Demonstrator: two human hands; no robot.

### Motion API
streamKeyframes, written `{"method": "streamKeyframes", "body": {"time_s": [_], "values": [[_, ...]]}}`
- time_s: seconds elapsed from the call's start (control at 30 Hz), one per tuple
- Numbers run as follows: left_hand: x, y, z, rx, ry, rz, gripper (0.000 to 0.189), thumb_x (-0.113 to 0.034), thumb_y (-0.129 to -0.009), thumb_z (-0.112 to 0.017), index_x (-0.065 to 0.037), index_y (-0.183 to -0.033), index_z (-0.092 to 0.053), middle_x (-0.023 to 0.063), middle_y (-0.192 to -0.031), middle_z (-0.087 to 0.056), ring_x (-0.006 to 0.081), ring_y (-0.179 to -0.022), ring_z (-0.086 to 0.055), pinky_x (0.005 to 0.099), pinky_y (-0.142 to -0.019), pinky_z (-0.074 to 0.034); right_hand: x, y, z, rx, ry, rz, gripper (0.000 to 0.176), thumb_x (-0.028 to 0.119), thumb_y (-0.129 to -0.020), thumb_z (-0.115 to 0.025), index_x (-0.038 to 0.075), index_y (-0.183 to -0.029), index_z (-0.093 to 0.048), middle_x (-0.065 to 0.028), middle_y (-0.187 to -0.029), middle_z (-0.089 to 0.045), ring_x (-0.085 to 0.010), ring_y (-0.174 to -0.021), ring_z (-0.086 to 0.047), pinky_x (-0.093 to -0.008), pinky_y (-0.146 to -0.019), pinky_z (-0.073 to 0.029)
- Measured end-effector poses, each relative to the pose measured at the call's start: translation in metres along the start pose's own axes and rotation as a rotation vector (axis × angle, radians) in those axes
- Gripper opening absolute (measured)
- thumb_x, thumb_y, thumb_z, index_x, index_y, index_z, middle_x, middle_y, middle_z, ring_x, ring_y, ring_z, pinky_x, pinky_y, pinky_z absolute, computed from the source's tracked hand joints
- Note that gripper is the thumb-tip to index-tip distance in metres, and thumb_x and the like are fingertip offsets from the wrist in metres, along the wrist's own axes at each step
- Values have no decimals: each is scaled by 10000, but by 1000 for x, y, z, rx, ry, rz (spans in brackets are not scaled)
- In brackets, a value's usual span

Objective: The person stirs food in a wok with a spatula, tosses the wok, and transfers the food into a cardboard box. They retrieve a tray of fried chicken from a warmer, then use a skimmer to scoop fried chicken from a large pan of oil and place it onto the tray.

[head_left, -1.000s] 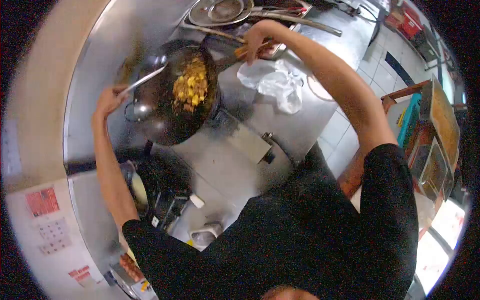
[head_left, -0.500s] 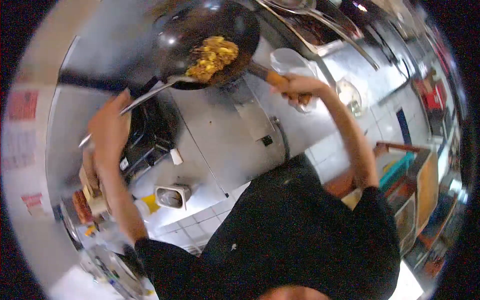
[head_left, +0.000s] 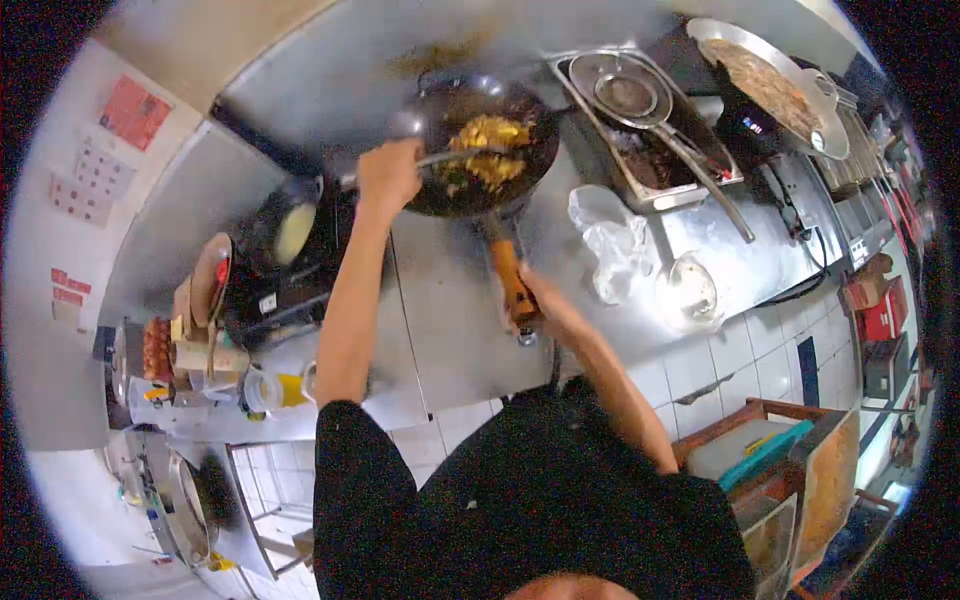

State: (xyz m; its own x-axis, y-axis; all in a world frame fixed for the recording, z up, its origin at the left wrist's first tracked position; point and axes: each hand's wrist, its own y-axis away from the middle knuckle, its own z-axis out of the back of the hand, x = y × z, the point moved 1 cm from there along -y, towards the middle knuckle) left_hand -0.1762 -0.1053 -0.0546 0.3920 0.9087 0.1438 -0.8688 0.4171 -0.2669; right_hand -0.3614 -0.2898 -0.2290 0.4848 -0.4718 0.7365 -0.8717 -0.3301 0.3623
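A black wok point(head_left: 440, 195) stands at the back of the counter, holding yellow and brown chopped food point(head_left: 490, 140) that looks like scrambled egg. My left hand point(head_left: 390, 175) is closed around a long-handled metal cooking utensil point(head_left: 440, 157), which reaches over the wok into the food. Its working end is not clear enough to tell a ladle from a turner. The wok's wooden handle point(head_left: 507, 268) points toward me. Against its right side is my right hand point(head_left: 558, 308), smeared by motion; whether its fingers grip the handle cannot be made out.
Right of the wok, a metal tray point(head_left: 650, 200) bears strainers point(head_left: 625, 90). A crumpled clear plastic bag point(head_left: 612, 245) lies on the counter. Farther right stands a wide pan of brownish food point(head_left: 765, 85). Left are a smaller pan point(head_left: 295, 235) and a yellow-filled container point(head_left: 275, 390).
The view has shifted. The wok, tilted and held by its handle before, now sits with its handle toward me. My left hand has brought the utensil over the food; my right hand's hold looks different.
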Motion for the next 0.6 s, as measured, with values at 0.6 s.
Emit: {"method": "streamKeyframes", "body": {"time_s": [0.6], "values": [[-48,34,0,71,-29,242,235,-86,-669,-632,-171,-886,-666,113,-830,-666,317,-801,-646,433,-706,-495,-199,-44,74,-297,160,-100,249,199,-901,-552,-26,-964,-464,-157,-763,-603,-313,-708,-657,-384,-597,-575]]}}
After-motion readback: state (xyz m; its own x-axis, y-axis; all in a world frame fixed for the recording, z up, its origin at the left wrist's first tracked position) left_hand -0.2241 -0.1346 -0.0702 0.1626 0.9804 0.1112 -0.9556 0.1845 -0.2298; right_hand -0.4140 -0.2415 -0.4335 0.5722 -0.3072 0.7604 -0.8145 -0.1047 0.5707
